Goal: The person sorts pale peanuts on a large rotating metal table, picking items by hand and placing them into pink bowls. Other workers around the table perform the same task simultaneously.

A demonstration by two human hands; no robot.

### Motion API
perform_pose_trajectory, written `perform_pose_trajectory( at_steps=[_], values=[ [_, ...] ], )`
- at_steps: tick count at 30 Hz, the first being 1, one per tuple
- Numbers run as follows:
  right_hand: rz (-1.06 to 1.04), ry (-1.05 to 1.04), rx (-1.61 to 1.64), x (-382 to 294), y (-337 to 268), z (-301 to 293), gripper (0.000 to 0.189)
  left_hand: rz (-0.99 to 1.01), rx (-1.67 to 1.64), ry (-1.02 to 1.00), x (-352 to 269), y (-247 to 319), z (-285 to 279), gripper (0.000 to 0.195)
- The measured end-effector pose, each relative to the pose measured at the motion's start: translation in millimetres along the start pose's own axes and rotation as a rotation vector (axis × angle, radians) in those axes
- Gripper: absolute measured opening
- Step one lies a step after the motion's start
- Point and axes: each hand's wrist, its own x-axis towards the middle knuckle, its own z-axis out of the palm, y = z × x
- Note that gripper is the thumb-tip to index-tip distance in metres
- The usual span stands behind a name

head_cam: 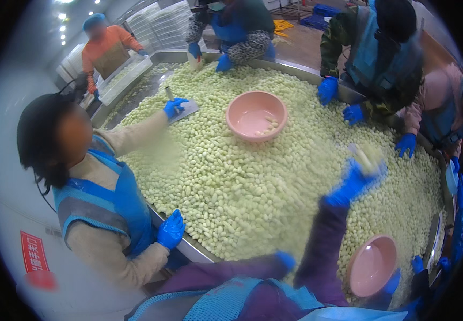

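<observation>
A wide metal-edged table holds a deep layer of pale green, oval, bean-like pieces. My right hand, in a blue glove and purple sleeve, is raised over the pile on the right. It grips a pale object, too motion-blurred to name, perhaps with some pieces at it. Low over the near part of the pile is my left hand, also blue-gloved and blurred; its fingers and anything in them cannot be made out. A pink plastic basin with several pieces inside rests on the pile beyond my hands.
At left, a co-worker's gloved hand touches a flat metal scraper. Another pink basin is tilted at lower right, beside a gloved hand. Co-workers line the far and right edges; one at far left holds a white tray.
</observation>
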Motion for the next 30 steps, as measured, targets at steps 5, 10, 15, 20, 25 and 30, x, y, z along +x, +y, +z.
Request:
perform_pose_trajectory(
  at_steps=[5,10,15,20,25,30],
  values=[
    [-0.041,-0.577,0.261,-31.4,-40.0,81.5,0.049,-0.017,0.003,-0.002,-2.8,3.8,-1.2,0.029],
    [0.218,-0.651,0.102,-109.9,8.1,36.3,0.034,-0.026,-0.029,-0.01,-15.0,3.2,-4.3,0.029],
    [0.433,-0.641,-0.2,-175.9,70.2,-79.7,0.029,-0.031,-0.027,-0.025,-21.1,5.9,-10.9,0.03],
    [0.358,-0.449,-0.685,-229.9,75.8,-208.1,0.026,-0.02,0.115,-0.125,-11.3,7.1,-5.1,0.027],
    [0.442,-0.2,-0.708,-242.1,68.2,-268.3,0.027,0.097,0.126,0.037,-10.5,-1.9,6.7,0.03],
    [0.479,-0.123,-0.699,-230.4,81.9,-270.5,0.031,0.079,0.132,-0.006,-12.6,-0.8,2.6,0.031]
  ],
)
